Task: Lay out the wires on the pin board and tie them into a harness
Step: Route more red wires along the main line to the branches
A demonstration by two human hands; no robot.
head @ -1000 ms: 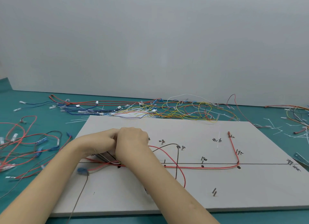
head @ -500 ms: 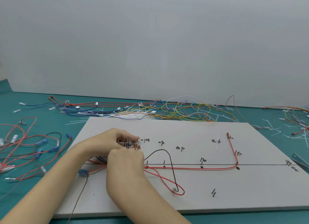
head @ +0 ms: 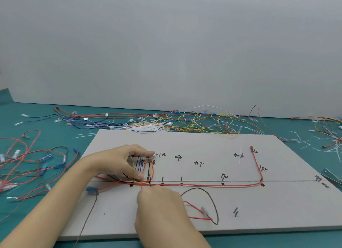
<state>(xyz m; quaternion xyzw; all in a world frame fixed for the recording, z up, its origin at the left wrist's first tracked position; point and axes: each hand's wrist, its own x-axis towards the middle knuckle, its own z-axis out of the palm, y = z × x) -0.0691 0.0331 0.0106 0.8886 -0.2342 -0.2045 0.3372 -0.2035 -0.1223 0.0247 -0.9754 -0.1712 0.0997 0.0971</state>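
Both hands work at the left end of the pin board, which lies flat on the table. Left hand is arched over a cluster of wires: its thumb presses the bundle of wires down where they turn onto the drawn line, while its forefinger pinches a metal terminal at the top of the short upright run of thin wires. Right hand, just below the line and near the bundle, has its fingers curled around a red wire; that wire and a brown wire loop loose on the board to its right. Farther right, a long red wire already follows the line past the pins and bends up to its end near the board's far side.

The step in hand looks like routing. Next, the loose red wire likely needs pulling taut along the line and seating beside the pins, with the left hand keeping the bundle pinned. No ties appear on the bundle.
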